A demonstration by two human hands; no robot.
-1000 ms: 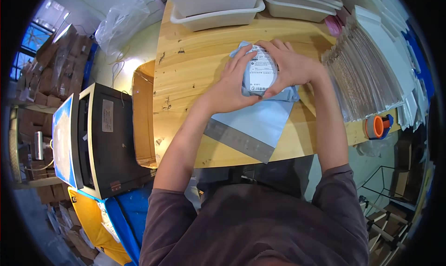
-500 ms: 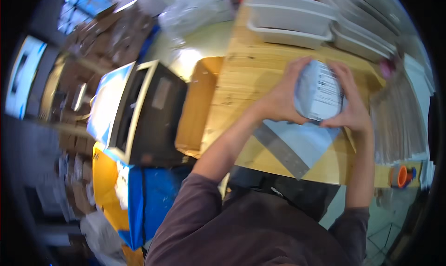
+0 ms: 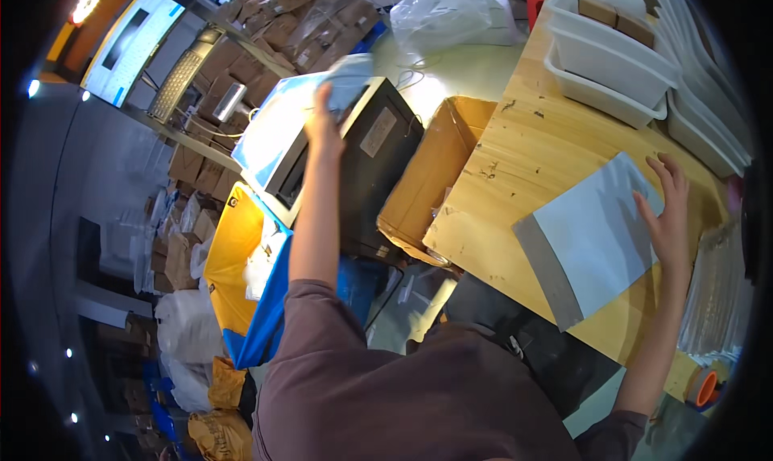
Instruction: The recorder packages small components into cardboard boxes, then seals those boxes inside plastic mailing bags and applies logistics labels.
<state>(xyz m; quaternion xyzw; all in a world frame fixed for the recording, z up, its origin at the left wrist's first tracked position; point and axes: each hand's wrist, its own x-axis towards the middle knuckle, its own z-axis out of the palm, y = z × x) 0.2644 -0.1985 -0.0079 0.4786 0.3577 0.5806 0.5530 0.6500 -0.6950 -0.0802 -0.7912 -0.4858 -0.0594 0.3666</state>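
Observation:
My left hand is stretched far out to the left, closed on a wrapped parcel in bluish-grey plastic. That parcel is blurred by motion and sits above the dark cabinet with the bright white-and-blue top. My right hand is at the right side of the wooden table, its fingers spread and empty. Beside that hand lies a flat pale plastic mailer bag with a grey strip along one end.
An open cardboard box stands between cabinet and table. Below the cabinet is a yellow-and-blue bag. White plastic bins are at the table's far end; stacked clear bags and an orange tape roll lie at the right.
The parcel went from both hands over the table to my left hand alone, swung left over the cabinet. My right hand let go and opened. The head view turned leftward.

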